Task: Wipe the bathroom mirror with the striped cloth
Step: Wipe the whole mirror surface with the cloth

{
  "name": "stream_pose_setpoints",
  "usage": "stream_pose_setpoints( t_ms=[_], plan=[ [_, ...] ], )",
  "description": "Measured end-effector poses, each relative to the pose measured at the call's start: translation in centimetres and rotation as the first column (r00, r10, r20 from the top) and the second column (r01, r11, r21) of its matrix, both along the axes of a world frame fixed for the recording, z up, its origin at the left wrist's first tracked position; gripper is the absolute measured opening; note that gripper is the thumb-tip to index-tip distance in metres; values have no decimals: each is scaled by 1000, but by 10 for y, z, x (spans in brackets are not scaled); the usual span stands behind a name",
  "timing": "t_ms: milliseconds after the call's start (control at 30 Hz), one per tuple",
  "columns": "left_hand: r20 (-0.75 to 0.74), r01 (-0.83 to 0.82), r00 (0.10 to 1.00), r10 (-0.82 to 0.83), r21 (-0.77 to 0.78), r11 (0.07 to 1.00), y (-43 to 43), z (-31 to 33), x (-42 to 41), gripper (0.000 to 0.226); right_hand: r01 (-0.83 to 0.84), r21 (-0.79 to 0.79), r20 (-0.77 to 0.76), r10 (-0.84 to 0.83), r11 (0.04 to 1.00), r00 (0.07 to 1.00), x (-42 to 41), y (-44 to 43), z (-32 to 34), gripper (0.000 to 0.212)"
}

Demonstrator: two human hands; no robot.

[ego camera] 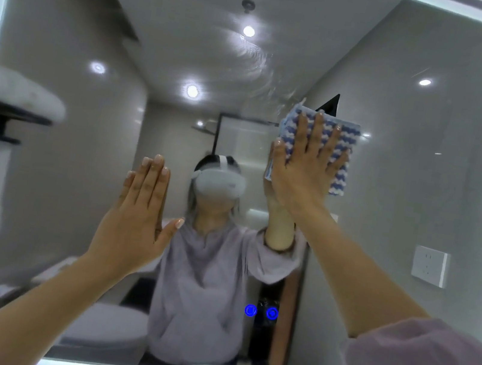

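The bathroom mirror (420, 195) fills almost the whole view, framed by a lit white border. My right hand (305, 167) lies flat with fingers spread on the blue-and-white striped cloth (342, 163), pressing it against the glass right of centre, in the upper half. Wet swirl marks show on the glass just above and left of the cloth. My left hand (139, 216) is raised flat at the lower left of centre, fingers together and pointing up, holding nothing; whether it touches the glass I cannot tell.
The mirror reflects a person in a lilac top wearing a white headset, a toilet, a towel shelf at the left and a wall socket (428, 265) at the right. Two small blue lit touch buttons (261, 311) sit low on the glass.
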State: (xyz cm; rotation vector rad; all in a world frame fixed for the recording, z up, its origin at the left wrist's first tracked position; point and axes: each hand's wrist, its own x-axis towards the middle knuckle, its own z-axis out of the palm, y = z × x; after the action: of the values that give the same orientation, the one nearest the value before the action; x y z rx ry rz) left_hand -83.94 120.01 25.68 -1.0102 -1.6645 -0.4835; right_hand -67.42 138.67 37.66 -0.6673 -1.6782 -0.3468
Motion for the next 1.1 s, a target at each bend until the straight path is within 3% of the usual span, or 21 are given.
stream_pose_setpoints(
  t_ms=[400,700,833,1100],
  plan=[
    [-18,50,999,-50,27,998,0,-2,-2,79,-63,251,258,-4,966,966,-80,-84,8,60],
    [-18,41,999,-41,30,999,1,-2,-4,79,-92,355,385,-56,930,921,-62,-72,18,62],
    [-28,44,999,-43,36,998,1,-2,-4,80,-71,400,362,-87,914,928,-44,-49,26,60],
    [-33,47,998,-46,37,998,2,-2,-3,80,-1,279,176,-50,960,983,17,18,44,63]
  ],
)
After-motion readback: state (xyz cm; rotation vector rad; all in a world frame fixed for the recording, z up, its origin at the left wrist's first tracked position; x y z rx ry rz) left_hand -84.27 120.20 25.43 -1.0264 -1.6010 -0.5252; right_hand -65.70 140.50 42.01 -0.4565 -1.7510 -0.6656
